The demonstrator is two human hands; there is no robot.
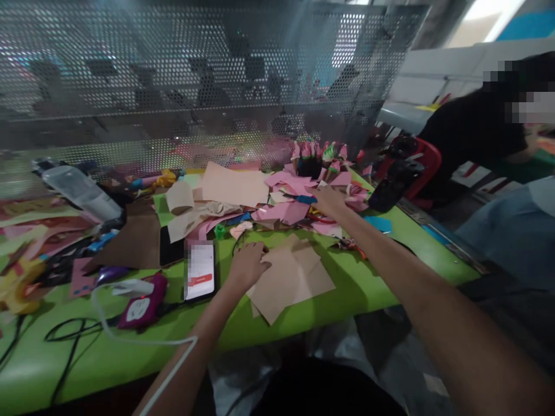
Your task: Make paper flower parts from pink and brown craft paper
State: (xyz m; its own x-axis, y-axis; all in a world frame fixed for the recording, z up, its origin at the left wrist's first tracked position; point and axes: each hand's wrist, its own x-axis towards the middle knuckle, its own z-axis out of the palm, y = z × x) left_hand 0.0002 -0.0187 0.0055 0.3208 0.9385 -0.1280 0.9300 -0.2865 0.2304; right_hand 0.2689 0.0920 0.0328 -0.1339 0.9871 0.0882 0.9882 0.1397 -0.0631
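Observation:
My left hand (pixel 249 267) rests on the green table at the left edge of loose tan paper sheets (pixel 299 277), its fingers spread and slightly bent, holding nothing. Farther forward, my right hand (pixel 328 200) is over a heap of pink paper scraps (pixel 290 212). Its fingers are closed around the end of a slim blue-handled tool (pixel 306 199), whose dark thin end points left; its exact kind is too blurred to tell. Close behind that hand stand small pink and green paper cones (pixel 328 151) in a dark holder.
A lit phone (pixel 200 270) and a purple device (pixel 143 303) with cables lie left on the green table (pixel 208 370). Behind them are a clear bottle (pixel 80 190) and larger tan paper (pixel 234 184). A perforated metal screen (pixel 186 86) borders the back. Another person (pixel 472 127) sits at right.

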